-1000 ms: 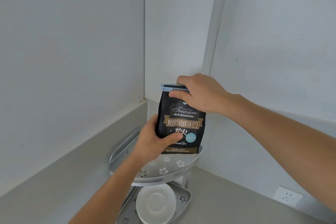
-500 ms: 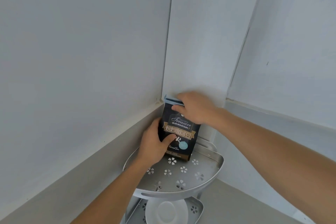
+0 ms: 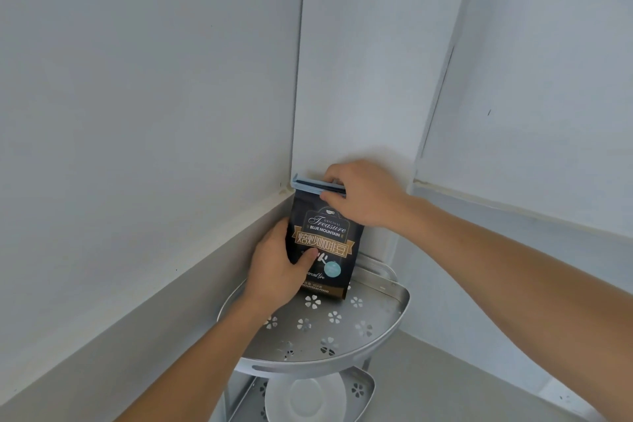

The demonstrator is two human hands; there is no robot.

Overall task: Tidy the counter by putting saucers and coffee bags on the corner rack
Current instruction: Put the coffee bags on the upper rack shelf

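A black coffee bag (image 3: 325, 243) with gold lettering and a light blue top seal stands upright at the back of the corner rack's top shelf (image 3: 329, 332), a silver tray with flower-shaped holes. My left hand (image 3: 274, 271) grips the bag's lower left side, thumb across its front. My right hand (image 3: 363, 195) pinches the bag's top seal from the right. On the rack's lower shelf lies a white saucer (image 3: 305, 397), partly hidden by the top shelf.
The rack sits in a corner of grey-white walls (image 3: 154, 96) on a grey counter (image 3: 428, 380). A white panel (image 3: 534, 86) juts out on the right above the counter.
The bag has gone from above the shelf's front down and back into the corner, and now stands on the top shelf. Both hands stayed on it.
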